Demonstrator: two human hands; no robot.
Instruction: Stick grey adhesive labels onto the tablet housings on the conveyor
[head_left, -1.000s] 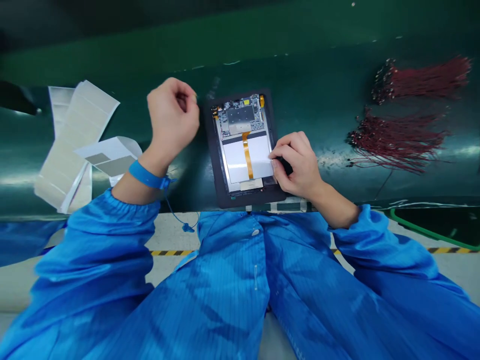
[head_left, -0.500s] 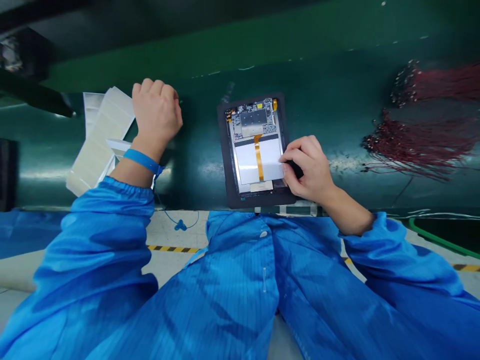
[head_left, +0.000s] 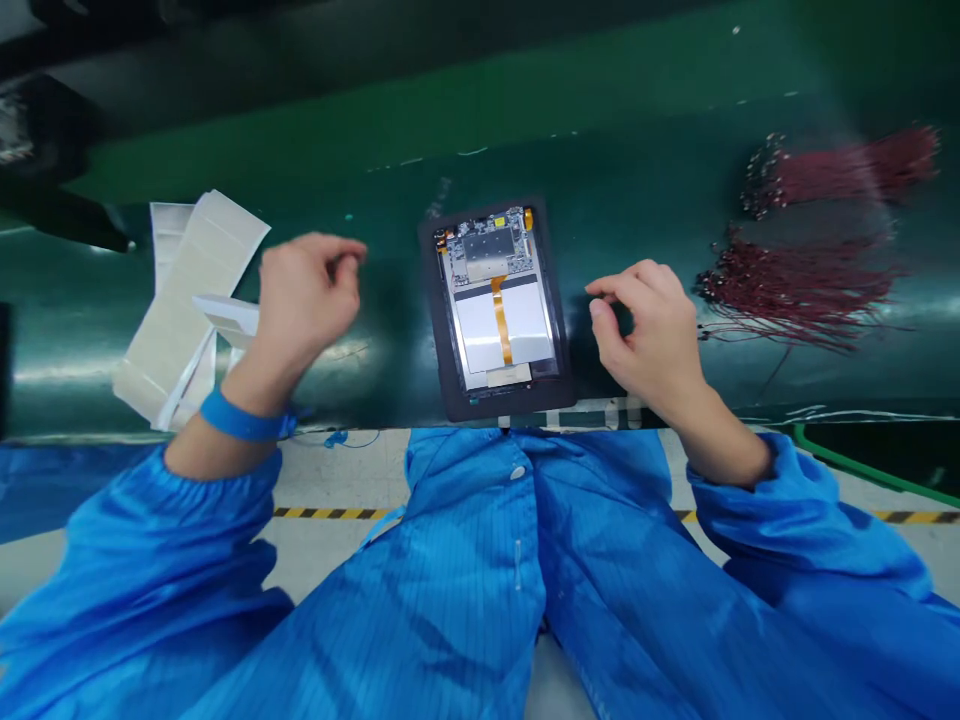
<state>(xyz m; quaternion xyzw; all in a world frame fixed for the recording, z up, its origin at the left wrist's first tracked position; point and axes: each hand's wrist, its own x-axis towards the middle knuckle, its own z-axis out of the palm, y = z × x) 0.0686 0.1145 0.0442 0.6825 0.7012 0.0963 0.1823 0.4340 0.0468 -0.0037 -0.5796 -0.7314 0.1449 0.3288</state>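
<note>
An opened tablet (head_left: 496, 312) lies face down on the green belt (head_left: 645, 190), showing a circuit board, a white panel and an orange flex cable. My right hand (head_left: 651, 335) hovers just right of the tablet, off it, with its fingers loosely curved and apart and nothing in them. My left hand (head_left: 300, 300) is left of the tablet, between it and the white label strips (head_left: 187, 290). Its thumb and forefinger are pinched together, and I cannot make out what they hold. A blue wrist strap (head_left: 240, 420) circles the left wrist.
Two bundles of dark red wires (head_left: 795, 290) lie on the belt at the right, one behind the other. A green-edged tray (head_left: 862, 455) shows at the lower right. My blue smock fills the foreground, above a floor with yellow-black tape.
My right hand has let go of the tablet's right edge and drawn away to the right. My left hand has come down and toward me from beside the label strips.
</note>
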